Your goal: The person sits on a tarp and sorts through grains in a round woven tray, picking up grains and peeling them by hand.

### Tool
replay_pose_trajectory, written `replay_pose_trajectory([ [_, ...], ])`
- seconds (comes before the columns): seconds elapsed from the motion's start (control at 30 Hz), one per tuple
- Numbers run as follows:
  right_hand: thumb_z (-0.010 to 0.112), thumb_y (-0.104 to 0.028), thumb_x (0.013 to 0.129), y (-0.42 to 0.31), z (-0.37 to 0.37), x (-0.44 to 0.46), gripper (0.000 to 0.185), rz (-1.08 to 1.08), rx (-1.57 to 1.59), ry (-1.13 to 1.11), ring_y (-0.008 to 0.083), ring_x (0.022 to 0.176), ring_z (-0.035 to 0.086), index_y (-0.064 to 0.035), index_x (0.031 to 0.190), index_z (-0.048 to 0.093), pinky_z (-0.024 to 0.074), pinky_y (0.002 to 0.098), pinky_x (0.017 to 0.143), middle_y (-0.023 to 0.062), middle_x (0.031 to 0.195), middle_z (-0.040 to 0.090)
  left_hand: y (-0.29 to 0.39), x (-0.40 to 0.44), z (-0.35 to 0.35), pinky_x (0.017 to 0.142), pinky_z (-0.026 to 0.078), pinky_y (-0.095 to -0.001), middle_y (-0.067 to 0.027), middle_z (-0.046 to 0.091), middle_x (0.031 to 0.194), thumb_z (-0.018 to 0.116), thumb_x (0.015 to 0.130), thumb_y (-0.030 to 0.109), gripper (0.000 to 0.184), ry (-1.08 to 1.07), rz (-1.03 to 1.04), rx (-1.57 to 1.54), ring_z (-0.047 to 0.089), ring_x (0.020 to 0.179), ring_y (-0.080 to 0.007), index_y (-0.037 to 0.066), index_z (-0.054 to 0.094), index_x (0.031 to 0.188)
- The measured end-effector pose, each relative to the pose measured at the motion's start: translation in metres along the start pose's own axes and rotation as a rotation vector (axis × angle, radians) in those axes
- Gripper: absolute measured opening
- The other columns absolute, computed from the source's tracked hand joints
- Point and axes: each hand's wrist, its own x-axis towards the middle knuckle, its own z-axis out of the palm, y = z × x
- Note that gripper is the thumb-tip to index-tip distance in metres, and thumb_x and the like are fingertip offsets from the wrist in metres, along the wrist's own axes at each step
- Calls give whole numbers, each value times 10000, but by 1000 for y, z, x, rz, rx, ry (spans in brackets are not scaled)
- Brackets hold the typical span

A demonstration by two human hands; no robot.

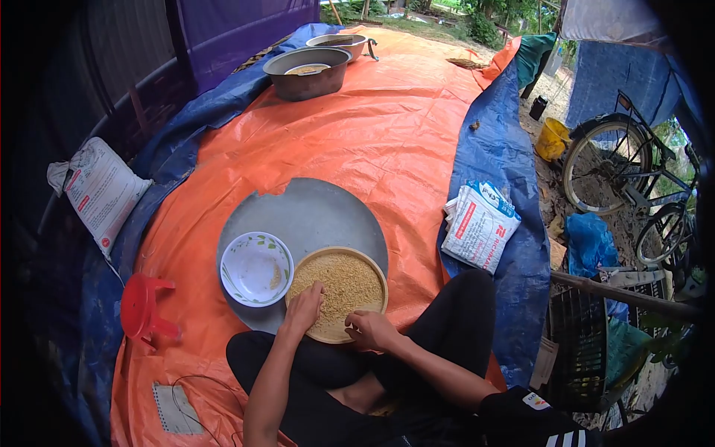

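Observation:
A round, shallow tan tray (381,277) full of golden grain (344,279) lies in front of my crossed legs. My left hand (304,307) is over the left part of the grain, its fingers bent together at the surface. At the near right rim, my right hand (371,329) has its fingers curled in towards the thumb. Whatever either hand pinches is too small to make out. Left of the tray stands a white bowl (249,272) with a green leaf pattern and a little grain inside. Both rest on a round grey sheet (320,205) with a notched far edge.
An orange tarp (402,119) with blue borders covers the ground. Farther off stand a grey basin (305,86) and another basin (350,46). A red stool (145,309) lies tipped at left, near a notebook (177,410). Folded sacks (480,227) and a bicycle (633,171) are at right.

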Motion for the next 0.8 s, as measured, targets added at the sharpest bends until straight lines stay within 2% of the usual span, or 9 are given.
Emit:
replay_pose_trajectory([
  [0.1,643,-234,883,0,1,0,190,-34,-23,-7,382,846,673,-68,975,637,533,492,744,164,917,671,-6,0,5,765,502,-528,-231,660,976,586,918,66,207,-20,55,-15,637,919,-451,49,491,1101],
  [0.37,641,-238,884,3,5,0,203,-38,-44,-16,387,852,675,-68,995,633,532,495,744,170,911,673,-2,0,3,776,506,-524,-234,665,967,567,925,77,215,-95,39,-9,642,922,-447,52,488,1124],
  [0.5,643,-229,887,1,3,0,209,-5,-1,62,371,837,677,-63,1013,635,531,489,727,161,893,676,0,0,1,776,504,-531,-231,669,960,579,918,74,246,-90,14,-37,646,921,-445,46,490,1146],
  [0.57,645,-230,895,-6,-3,0,212,48,43,113,359,824,679,-57,1018,638,530,481,714,157,876,678,2,-1,1,749,512,-505,-210,668,917,590,914,59,260,-30,29,-121,660,875,-419,45,488,1153],
  [0.67,677,-208,897,-8,-8,5,233,117,185,235,276,720,664,-46,1062,647,522,390,647,136,819,664,29,-8,-4,697,519,-451,-174,655,847,609,909,41,276,61,23,-349,672,794,-365,44,486,1156],
  [0.7,696,-191,902,-2,-4,8,250,98,249,290,221,683,649,-23,1083,652,518,344,639,116,778,658,41,-13,-7,679,520,-430,-162,649,823,616,908,35,280,88,12,-443,675,765,-344,44,485,1155],
  [0.8,697,-156,903,5,1,9,256,52,389,378,194,693,646,-7,1108,655,528,329,659,100,795,667,64,-24,-2,641,514,-382,-139,632,784,640,897,27,305,113,0,-563,666,703,-294,43,481,1157],
])
